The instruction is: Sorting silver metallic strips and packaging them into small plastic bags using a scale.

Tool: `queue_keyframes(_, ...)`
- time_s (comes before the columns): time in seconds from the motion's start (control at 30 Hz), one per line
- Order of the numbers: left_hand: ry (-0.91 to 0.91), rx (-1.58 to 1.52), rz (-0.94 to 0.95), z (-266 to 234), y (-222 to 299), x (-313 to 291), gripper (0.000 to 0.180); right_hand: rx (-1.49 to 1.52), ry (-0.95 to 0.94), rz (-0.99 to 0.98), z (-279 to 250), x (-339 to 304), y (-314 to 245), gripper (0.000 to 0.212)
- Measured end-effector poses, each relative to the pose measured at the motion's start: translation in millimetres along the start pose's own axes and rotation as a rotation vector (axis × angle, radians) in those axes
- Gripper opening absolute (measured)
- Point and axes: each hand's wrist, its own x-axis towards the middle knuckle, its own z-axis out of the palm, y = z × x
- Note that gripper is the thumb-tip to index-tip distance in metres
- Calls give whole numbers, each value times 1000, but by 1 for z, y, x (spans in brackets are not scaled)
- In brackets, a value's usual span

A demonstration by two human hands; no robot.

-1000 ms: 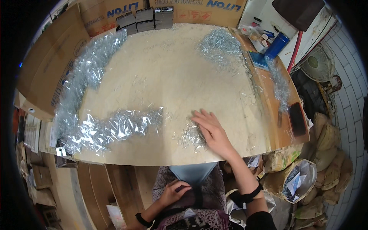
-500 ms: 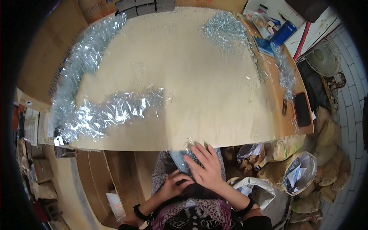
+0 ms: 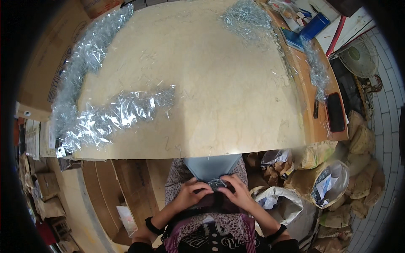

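Observation:
On my lap, under the table's front edge, lies a grey-blue tray [image 3: 213, 165] that narrows toward me. At its narrow end is a small bunch of thin, shiny pieces [image 3: 217, 184], partly covered by fingers. My left hand [image 3: 192, 195] is closed, its fingertips pinching at the bunch's left side. From the right, my right hand [image 3: 237, 192] curls its fingers and thumb round the same bunch. The pieces are too small to tell exactly. More of them lie on the table in a shiny heap [image 3: 126, 107] at the front left.
The wide wooden table [image 3: 236, 97] holds another heap of pieces [image 3: 247, 19] at the far right. On its right side are a phone [image 3: 336, 111], a cutter-like tool [image 3: 316, 109] and a blue tin [image 3: 314, 26]. Open sacks [image 3: 331, 185] stand at my right, a cardboard box [image 3: 99, 196] at my left.
My right hand has drawn back from over the tray toward me and closed at the bunch beside my left hand. More of the tray shows. The view has shifted slightly.

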Motion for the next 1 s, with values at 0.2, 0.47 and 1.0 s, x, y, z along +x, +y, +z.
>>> queue_keyframes(0.2,-90,-15,-46,-5,1,5,9,39,112,-129,0,4,-8,27)
queue_keyframes(0.47,-39,-132,-66,-2,-7,3,8,-244,-157,-41,-6,3,-10,37)
queue_keyframes(1.0,-336,-287,-230,-24,4,2,35,-89,-373,-44,-3,1,17,25)
